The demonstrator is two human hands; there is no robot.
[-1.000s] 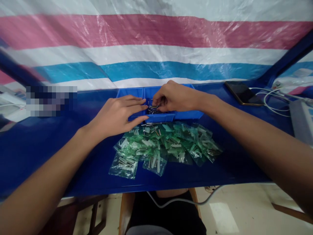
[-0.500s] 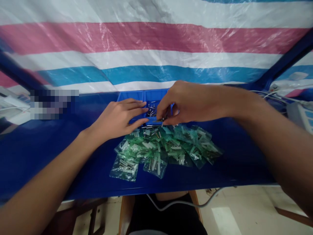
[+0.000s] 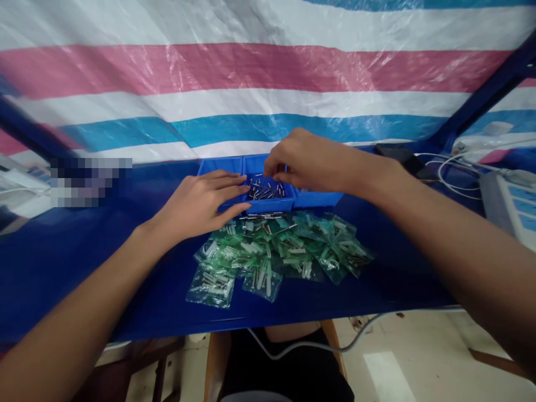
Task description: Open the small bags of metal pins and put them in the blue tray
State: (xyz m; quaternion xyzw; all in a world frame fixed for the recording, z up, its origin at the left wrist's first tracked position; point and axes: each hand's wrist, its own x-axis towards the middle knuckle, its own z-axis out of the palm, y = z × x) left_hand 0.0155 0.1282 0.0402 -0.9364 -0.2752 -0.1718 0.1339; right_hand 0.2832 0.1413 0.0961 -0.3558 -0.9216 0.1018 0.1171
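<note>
A blue bin holds a heap of loose metal screws. My left hand rests at the left side of this bin, fingers stretched out and holding nothing. Above the bin's back part is my right hand, its fingertips pinched together and pointing down; whatever sits between them is hidden. More loose screws lie in a row along the bin's front. Closer to me, several clear green-tinted plastic bags overlap in a pile, with white plugs and screws inside.
Blue bins stand on both sides of the middle one, the right bin partly under my right wrist. A dark flat object and white cables lie at the back right. Striped plastic sheeting hangs behind the blue table.
My right hand has moved from the bin's front edge up and back over the bin, uncovering more screws. My left hand has stayed nearly in place. The view has shifted slightly.
</note>
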